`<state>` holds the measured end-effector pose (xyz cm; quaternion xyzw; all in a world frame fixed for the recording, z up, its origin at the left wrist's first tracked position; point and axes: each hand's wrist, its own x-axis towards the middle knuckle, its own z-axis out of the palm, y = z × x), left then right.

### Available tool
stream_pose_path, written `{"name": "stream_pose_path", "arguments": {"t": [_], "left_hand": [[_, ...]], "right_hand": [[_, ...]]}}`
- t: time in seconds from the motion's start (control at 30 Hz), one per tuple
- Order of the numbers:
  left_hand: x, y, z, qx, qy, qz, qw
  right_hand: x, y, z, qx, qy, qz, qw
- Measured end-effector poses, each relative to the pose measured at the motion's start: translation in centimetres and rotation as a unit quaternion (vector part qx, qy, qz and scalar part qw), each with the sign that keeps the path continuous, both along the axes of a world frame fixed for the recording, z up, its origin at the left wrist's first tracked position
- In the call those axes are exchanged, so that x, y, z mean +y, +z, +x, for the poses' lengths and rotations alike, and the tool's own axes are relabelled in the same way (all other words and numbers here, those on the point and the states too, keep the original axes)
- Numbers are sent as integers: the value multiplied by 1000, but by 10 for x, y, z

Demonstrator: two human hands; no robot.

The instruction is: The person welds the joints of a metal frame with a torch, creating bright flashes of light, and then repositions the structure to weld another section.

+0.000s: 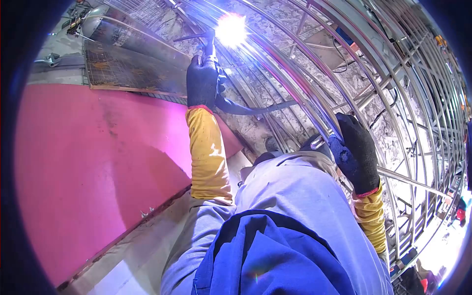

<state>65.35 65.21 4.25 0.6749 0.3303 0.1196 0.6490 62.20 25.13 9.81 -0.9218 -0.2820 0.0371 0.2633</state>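
Observation:
A dark glove covers my left hand [202, 81], closed around a welding torch [210, 46] whose cable trails off to the right. Beside the torch tip a white-blue welding arc [231, 30] glares on the metal bars, and its glow hides the tip. My right hand [355, 153], gloved in black, is closed on a metal tube [319, 117] at its lower end, near my knees. Curved metal rods [376, 88] of a large frame pass beside and beyond that hand.
A pink panel [98, 172] lies at the left, with a stained board [132, 69] and a metal cylinder [115, 32] behind it. The rod frame fills the right side. Blue cloth [270, 255] covers my lap.

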Motion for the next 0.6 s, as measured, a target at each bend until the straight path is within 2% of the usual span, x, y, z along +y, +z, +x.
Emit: {"name": "stream_pose_path", "arguments": {"t": [0.07, 0.13, 0.4, 0.57, 0.6], "left_hand": [[-3, 6, 0, 10, -1, 4, 1000], [-6, 14, -3, 39, 12, 17, 999], [0, 6, -2, 49, 14, 24, 998], [-10, 22, -4, 59, 10, 27, 998], [-7, 16, -4, 59, 10, 27, 998]], "right_hand": [[1, 1, -1, -11, 6, 7, 1000], [6, 8, -4, -1, -21, -39, 999], [8, 10, -4, 18, -37, -45, 998], [7, 10, -4, 25, -30, -52, 998], [3, 4, -3, 18, -12, 16, 1000]]}}
